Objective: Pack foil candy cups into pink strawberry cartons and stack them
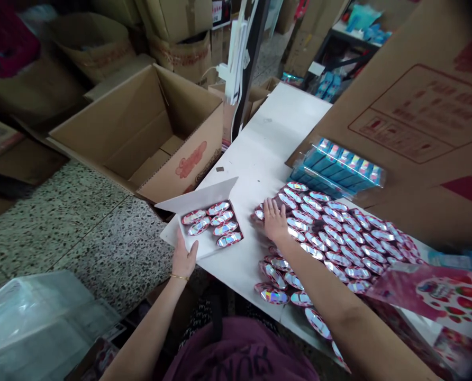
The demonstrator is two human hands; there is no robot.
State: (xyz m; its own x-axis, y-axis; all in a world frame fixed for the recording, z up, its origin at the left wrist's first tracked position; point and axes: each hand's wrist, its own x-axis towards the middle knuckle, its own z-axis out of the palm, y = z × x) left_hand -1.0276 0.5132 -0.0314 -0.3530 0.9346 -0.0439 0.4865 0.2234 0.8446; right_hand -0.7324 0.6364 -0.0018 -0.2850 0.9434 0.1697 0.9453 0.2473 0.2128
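Observation:
A small white box (204, 244) lies open on the white table (268, 143), with several shiny oval packets (220, 225) laid in rows inside. My left hand (183, 257) grips the box's near edge, thumb on the rim. My right hand (274, 219) rests flat, fingers stretched out, on the left end of a large spread of the same shiny oval packets (339, 238) covering the table's right part. It holds nothing that I can see.
A big open cardboard box (148, 127) stands on the floor left of the table. A clear pack of blue items (337, 166) leans against a large carton (418, 106) at the right. A pink strawberry-printed bag (438, 293) lies at the near right. Clear plastic (33, 317) sits at lower left.

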